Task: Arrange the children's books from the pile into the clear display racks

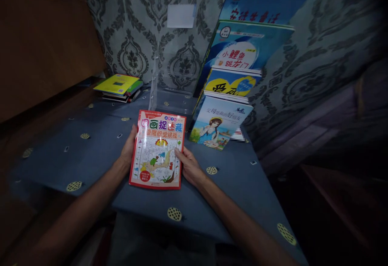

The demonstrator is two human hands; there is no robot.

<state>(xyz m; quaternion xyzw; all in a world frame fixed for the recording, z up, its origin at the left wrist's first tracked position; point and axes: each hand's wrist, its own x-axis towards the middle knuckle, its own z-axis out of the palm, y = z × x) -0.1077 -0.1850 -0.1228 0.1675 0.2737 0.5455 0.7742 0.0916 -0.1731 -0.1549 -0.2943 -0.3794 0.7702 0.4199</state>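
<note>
Between my two hands is a red-bordered picture book [159, 153], its cover facing up and tilted toward me. My left hand [129, 146] grips its left edge, with most of the fingers hidden behind it. On the right edge, my right hand [190, 165] holds on with the thumb lying over the cover. Just beyond the book stands a clear plastic display rack [153, 84]. In its right side, several books rise in tiers, the front one a pale blue book [222, 120] with a girl on the cover.
A small stack of books [118, 85], yellow on top, lies at the back left. Blue patterned cloth [100, 153] covers the table. Behind it is a patterned wall [133, 27] with a white card [181, 16] in front. A brown wooden panel [45, 39] borders the left.
</note>
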